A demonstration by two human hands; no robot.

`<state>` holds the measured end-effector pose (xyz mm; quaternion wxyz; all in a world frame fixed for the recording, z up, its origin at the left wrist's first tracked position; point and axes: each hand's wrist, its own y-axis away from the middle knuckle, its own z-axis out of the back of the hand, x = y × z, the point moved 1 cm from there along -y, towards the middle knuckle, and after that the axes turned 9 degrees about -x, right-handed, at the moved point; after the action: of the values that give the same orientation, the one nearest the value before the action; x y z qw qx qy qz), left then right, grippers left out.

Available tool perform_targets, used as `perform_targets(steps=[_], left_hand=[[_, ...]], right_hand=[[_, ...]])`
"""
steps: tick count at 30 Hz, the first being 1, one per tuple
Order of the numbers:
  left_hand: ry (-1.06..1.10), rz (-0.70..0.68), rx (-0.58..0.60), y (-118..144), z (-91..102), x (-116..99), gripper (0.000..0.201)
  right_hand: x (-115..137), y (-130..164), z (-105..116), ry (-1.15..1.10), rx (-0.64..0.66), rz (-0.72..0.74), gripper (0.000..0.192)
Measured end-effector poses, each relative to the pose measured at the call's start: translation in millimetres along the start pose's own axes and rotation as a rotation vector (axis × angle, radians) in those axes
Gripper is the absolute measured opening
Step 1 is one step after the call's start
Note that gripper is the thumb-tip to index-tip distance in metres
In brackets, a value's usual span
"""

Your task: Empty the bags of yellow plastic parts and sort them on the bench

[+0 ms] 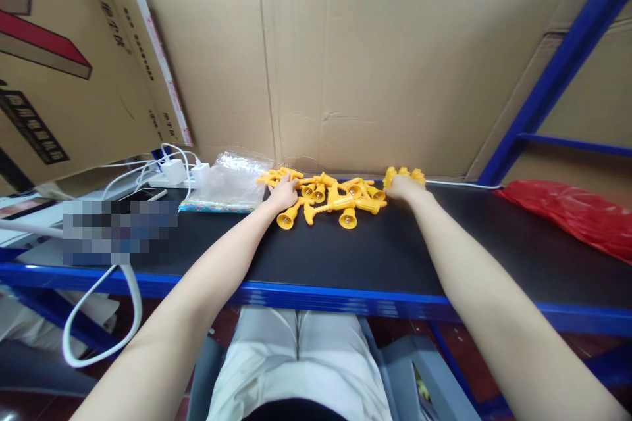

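Note:
A pile of yellow plastic toy parts [340,202] lies on the black tabletop, several with round bell-like ends and some with twisted or ribbed stems. At the pile's left end, my left hand [283,193] is closed over slim, branched yellow pieces [269,177]. To the right of the pile, my right hand [405,189] closes around a bunch of ribbed yellow pieces [419,175], which stick up past the fingers. The fingertips of both hands are partly hidden.
A clear plastic bag [230,184] lies left of the pile, near white chargers and cables [172,171]. A red plastic bag [567,214] is at the right. Cardboard [395,72] walls the back, and a blue rail [345,296] edges the table's front.

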<state>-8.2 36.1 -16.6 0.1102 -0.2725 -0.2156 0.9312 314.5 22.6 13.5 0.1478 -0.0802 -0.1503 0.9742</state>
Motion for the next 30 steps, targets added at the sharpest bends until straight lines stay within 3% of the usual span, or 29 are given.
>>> perform_targets(steps=[8,11,15,20,25,30], left_hand=[[-0.093,-0.044,-0.038,7,11.8,-10,0.029],[-0.063,-0.147,-0.068,7,16.9,-12,0.029],[0.058,-0.29,0.021,5,16.4,-14,0.027],[0.137,-0.233,0.066,5,11.9,-16,0.02],[0.055,-0.241,-0.002,5,8.6,-15,0.009],[0.055,-0.227,-0.086,2,7.6,-10,0.012]], right_hand=[[0,0,-1,-0.008,-0.029,0.003,0.084],[1,0,1,-0.052,-0.029,0.011,0.081],[3,0,4,-0.125,-0.009,-0.013,0.074],[5,0,5,-0.146,-0.022,-0.025,0.074],[4,0,3,-0.156,-0.049,-0.002,0.077],[4,0,4,-0.112,-0.038,-0.005,0.073]])
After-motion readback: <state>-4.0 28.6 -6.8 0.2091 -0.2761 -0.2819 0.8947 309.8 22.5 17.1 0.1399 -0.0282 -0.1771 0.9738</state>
